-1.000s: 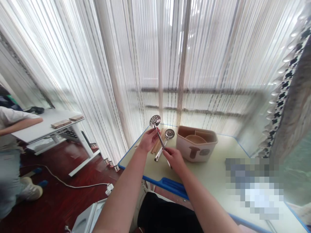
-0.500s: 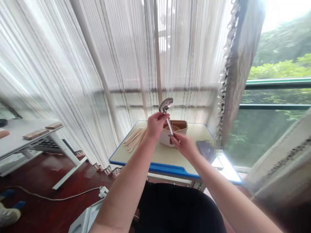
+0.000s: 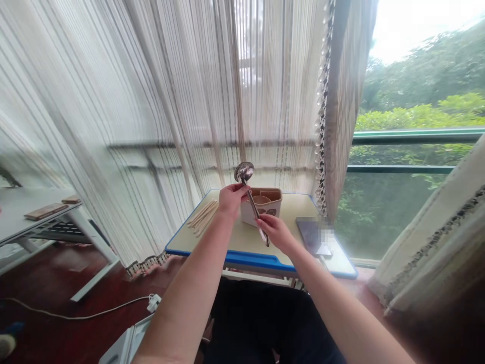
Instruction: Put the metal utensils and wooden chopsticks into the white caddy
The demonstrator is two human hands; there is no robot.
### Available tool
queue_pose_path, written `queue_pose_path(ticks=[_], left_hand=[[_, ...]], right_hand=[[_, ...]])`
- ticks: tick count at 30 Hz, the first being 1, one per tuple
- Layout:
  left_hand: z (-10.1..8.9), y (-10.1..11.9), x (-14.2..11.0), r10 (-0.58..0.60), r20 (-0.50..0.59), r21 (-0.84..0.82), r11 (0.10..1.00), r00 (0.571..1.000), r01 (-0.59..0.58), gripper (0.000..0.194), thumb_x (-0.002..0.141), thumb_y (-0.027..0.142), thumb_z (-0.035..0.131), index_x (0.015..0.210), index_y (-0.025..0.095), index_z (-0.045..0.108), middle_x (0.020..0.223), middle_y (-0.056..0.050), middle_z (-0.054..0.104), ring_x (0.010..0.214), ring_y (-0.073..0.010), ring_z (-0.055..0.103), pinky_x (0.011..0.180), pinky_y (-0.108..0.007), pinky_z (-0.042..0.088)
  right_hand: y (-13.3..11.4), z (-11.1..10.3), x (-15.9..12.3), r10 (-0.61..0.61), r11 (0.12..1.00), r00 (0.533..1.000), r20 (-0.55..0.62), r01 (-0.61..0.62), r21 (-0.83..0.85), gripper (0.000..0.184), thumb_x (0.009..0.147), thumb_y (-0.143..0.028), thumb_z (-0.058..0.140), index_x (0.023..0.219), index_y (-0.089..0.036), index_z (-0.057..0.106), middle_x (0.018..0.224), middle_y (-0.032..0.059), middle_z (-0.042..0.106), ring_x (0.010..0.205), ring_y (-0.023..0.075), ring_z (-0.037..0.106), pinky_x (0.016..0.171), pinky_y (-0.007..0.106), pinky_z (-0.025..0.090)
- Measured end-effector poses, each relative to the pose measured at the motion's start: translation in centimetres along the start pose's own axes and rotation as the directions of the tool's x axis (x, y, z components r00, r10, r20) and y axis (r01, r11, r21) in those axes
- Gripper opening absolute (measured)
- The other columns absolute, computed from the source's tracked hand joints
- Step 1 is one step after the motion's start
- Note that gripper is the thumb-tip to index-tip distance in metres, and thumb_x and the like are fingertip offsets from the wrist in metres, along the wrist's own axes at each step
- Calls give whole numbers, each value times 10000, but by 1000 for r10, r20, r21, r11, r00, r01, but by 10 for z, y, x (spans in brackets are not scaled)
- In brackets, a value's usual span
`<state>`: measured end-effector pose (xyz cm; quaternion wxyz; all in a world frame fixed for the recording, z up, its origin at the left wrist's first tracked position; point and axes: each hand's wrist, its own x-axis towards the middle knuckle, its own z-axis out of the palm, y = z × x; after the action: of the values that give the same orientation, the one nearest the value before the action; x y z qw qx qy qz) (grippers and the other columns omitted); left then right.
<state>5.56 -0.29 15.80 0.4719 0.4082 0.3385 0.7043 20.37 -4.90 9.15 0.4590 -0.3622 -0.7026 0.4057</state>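
Metal ladle (image 3: pixel 252 203) slants above the table (image 3: pixel 235 241), the right hand's (image 3: pixel 277 232) fingers pinching its lower handle, the left hand's (image 3: pixel 231 198) closed near its bowl. Beyond stands a divided container (image 3: pixel 275 203), wooden sticks (image 3: pixel 202 216) lying left, a dark flat object (image 3: pixel 308 233) right; far back hang sheer curtains (image 3: pixel 189 91).

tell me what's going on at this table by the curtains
A person is holding a metal ladle up over the table, left hand near its top, right hand lower on the handle. Wooden chopsticks lie on the table, left of a brown-rimmed, divided container.
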Motion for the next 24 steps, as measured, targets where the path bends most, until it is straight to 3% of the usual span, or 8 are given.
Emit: queue_pose_path(ticks=[3,6,10,14,18,21,24], left_hand=[[-21,-7,-1,-37,-40,-11,999,999,36,233,591,143,741,783,71,631,733,-82,670,672,-165,646,759,-388,523],[-38,-12,-5,-36,-65,-31,999,997,34,200,610,135,723,771,65,627,732,-81,667,668,-151,644,776,-372,520],[-43,-6,-5,-10,-59,-1,1000,998,10,179,620,134,712,755,65,616,726,-82,664,668,-156,647,754,-367,529],[-23,17,1,71,-40,27,997,997,-70,168,651,154,690,774,86,598,730,-68,666,660,-143,646,728,-356,537],[11,41,12,207,20,72,975,978,-208,170,664,181,681,778,100,584,714,-48,661,661,-131,640,720,-352,541],[37,53,24,296,73,83,950,952,-301,160,670,195,674,763,109,576,708,-38,654,670,-130,639,704,-341,544],[61,56,37,348,119,74,931,930,-358,145,683,209,661,752,118,571,730,-40,654,696,-131,640,699,-324,541]], right_hand=[[5,16,0,65,991,994,87,-75,113,290,778,-440,505,827,-167,591,695,13,575,578,112,450,536,229,341],[12,30,1,92,980,990,102,-108,168,277,767,-434,518,829,-172,585,700,14,584,558,110,438,521,233,334],[12,36,7,47,996,996,76,-52,70,273,778,-425,497,799,-173,602,696,17,600,571,120,465,534,241,348],[-4,24,21,-112,975,993,-24,105,-196,275,804,-405,464,816,-189,632,704,25,622,612,147,522,564,256,371],[-24,1,41,-299,869,950,-90,232,-437,260,798,-389,490,893,-207,650,739,33,635,632,151,543,590,259,384],[-34,-21,57,-389,775,914,-116,257,-577,230,771,-371,536,894,-213,649,750,39,625,653,152,538,603,259,388],[-35,-43,73,-428,736,888,-170,233,-636,197,770,-325,541,901,-221,645,791,44,623,667,148,541,609,258,394]])
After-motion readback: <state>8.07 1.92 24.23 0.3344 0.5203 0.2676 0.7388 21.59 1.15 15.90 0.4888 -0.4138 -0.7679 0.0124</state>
